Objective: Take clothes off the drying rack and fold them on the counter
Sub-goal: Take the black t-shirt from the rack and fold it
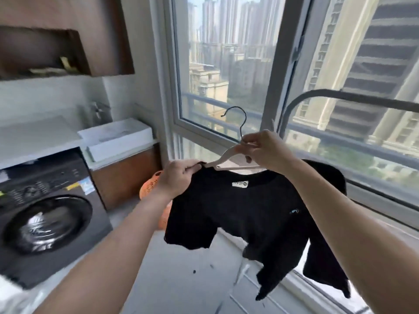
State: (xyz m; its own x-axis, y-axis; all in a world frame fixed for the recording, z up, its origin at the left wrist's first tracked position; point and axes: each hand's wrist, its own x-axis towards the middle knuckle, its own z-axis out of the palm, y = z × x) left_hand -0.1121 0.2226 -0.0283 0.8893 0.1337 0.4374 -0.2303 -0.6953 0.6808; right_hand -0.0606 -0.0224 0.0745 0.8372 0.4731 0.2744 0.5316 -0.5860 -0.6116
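Note:
A black T-shirt (pixel 244 211) with a small white neck label hangs in the air in front of me. My left hand (pixel 179 175) pinches its collar at the left shoulder. My right hand (pixel 265 148) grips a white hanger (pixel 223 158) with a dark metal hook, near its neck. The hanger's left arm is out of the shirt's neck opening; its right arm is hidden behind my right hand. The dark rail of the drying rack (pixel 340 95) curves behind at the upper right. The white counter (pixel 38 137) lies at the left.
A dark front-loading washing machine (pixel 45 211) stands under the counter at the left. A white sink (pixel 118 137) sits beside it, with a wooden wall cabinet (pixel 68 35) above. An orange basket (pixel 150 184) rests on the floor. Large windows (pixel 226 64) fill the wall ahead.

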